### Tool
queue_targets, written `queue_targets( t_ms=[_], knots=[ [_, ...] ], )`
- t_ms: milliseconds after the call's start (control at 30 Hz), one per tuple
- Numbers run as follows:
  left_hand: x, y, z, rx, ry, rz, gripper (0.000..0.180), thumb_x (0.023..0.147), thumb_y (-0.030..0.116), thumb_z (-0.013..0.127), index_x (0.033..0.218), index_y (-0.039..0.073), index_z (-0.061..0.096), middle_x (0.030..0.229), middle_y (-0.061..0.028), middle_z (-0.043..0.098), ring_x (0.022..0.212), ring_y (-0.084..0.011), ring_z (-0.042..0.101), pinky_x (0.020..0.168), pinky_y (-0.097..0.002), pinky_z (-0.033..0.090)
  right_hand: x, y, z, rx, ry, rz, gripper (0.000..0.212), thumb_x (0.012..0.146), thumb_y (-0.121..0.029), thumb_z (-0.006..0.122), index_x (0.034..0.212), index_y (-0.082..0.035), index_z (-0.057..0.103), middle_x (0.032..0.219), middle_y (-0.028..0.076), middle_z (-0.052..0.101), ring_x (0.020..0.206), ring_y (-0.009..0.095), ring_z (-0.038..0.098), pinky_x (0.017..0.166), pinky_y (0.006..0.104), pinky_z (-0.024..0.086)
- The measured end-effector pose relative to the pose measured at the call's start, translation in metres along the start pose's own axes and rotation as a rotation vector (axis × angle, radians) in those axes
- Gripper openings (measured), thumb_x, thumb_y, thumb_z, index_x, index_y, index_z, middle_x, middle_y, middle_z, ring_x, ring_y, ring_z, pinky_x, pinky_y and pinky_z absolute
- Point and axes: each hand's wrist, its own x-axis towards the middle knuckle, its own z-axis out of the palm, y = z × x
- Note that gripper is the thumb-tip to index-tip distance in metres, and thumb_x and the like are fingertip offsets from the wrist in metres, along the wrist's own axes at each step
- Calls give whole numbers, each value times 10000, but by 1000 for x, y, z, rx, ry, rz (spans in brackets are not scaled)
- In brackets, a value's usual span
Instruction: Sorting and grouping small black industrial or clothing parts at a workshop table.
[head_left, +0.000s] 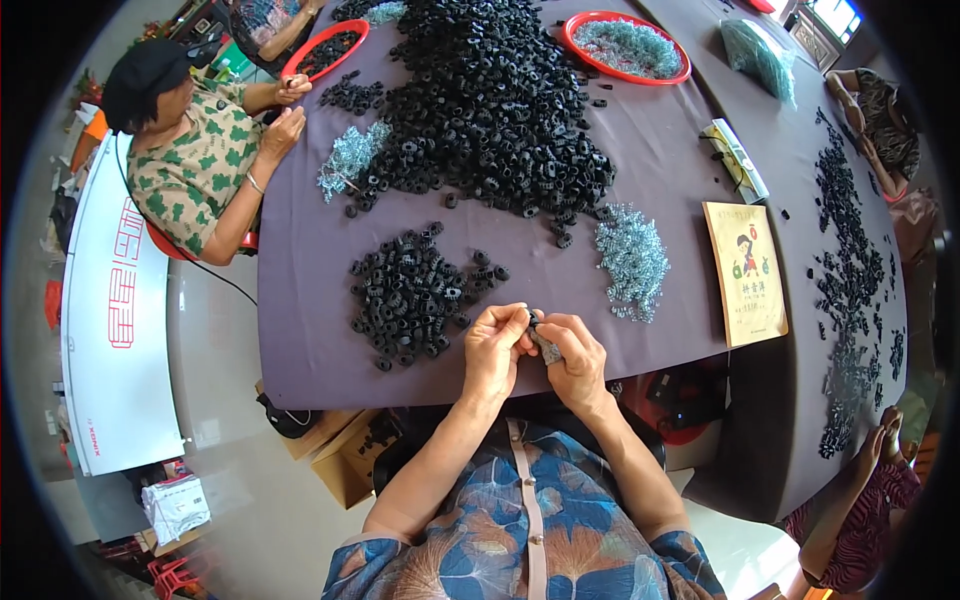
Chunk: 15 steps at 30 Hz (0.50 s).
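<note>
Near the table's front edge my two hands meet, fingers closed together. My left hand (493, 350) pinches a small black plastic part (532, 318) between thumb and fingertips. Against it, my right hand (578, 360) has its thumb and forefinger pressed in, with a greyish piece (547, 349) under the fingers; its exact kind cannot be made out. Left of my hands lies a small pile of black ribbed plastic parts (405, 295), hollow and ring-like. A heap of small clear plastic pieces (632, 262) sits to the right, just beyond my right hand.
A large mound of black parts (490, 110) covers the table's middle. Red trays (686, 72) stand farther back. A yellow booklet (746, 275) lies at the right. A co-worker (200, 150) sits at the left; more people work along the right side. An open cardboard box (345, 470) stands below the table.
</note>
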Motion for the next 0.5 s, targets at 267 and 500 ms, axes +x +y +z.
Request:
queue_targets(
  t_ms=[267,500],
  knots=[
    [2,0,0,7,12,14,75,875,81,602,914,17,596,800,-92,640,543,-92,529,519,-241,484,8,-2,0,-79,-27,-114,368,583,135,560,919,-12,558,879,130,567,756,295,599,633,351,509],
    [1,-2,-5,-19,-8,18,69,872,65,602,897,3,582,814,-119,649,536,-92,528,511,-245,486,9,-1,-1,-108,-92,-173,355,581,133,561,908,-4,551,880,128,565,751,287,593,641,346,509]
  ],
)
